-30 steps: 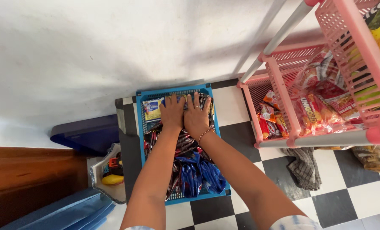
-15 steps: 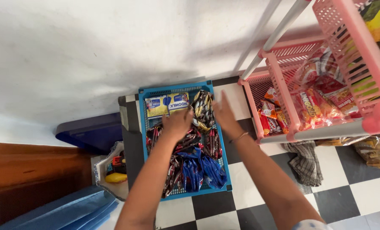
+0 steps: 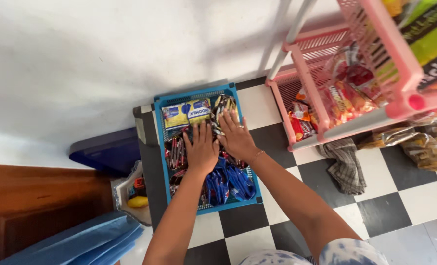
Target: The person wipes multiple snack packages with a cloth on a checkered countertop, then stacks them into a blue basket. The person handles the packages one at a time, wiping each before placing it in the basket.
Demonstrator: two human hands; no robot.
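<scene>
Both hands lie flat and open, gripping nothing, left hand (image 3: 201,149) and right hand (image 3: 237,136) pressing side by side on the snack packets (image 3: 223,179) already filling the blue crate (image 3: 206,93) on the checkered floor (image 3: 405,196); levelling appears nearly complete.

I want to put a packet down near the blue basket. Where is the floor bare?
Bare tiles lie between the blue basket and the pink rack, and in front of the basket. The basket itself is crowded: left hand and right hand press on packets.
</scene>
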